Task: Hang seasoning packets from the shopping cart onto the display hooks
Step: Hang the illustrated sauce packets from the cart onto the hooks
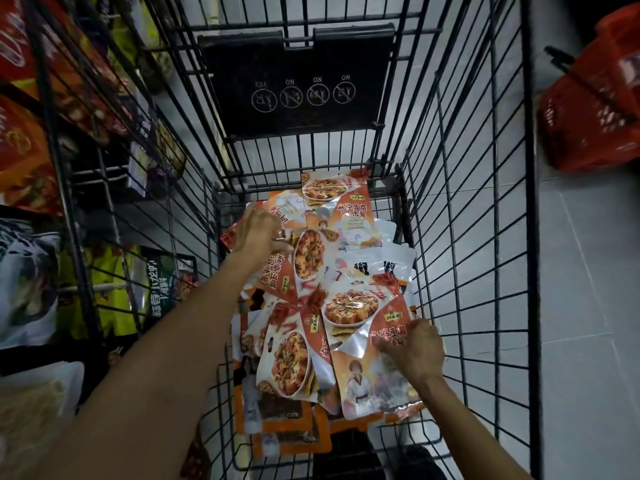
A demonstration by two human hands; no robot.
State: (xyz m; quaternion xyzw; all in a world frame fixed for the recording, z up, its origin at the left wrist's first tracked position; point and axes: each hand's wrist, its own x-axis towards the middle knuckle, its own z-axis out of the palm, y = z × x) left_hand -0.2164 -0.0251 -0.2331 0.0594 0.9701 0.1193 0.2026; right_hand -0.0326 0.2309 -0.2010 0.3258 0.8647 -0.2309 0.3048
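Note:
A black wire shopping cart (460,209) fills the view. Its bottom holds a loose pile of several orange and white seasoning packets (311,258) printed with a dish of food. My left hand (258,233) reaches into the far left of the pile, fingers curled on the edge of a packet (277,211). My right hand (412,348) rests on the near right packet (356,313), fingers pinching its surface. Both forearms reach down into the cart.
Hanging packets in red, orange, green and white fill the display rack (41,174) to the left of the cart. A red plastic shopping basket (588,109) sits on the grey tiled floor at the upper right. The cart's black child-seat flap (298,81) stands at the far end.

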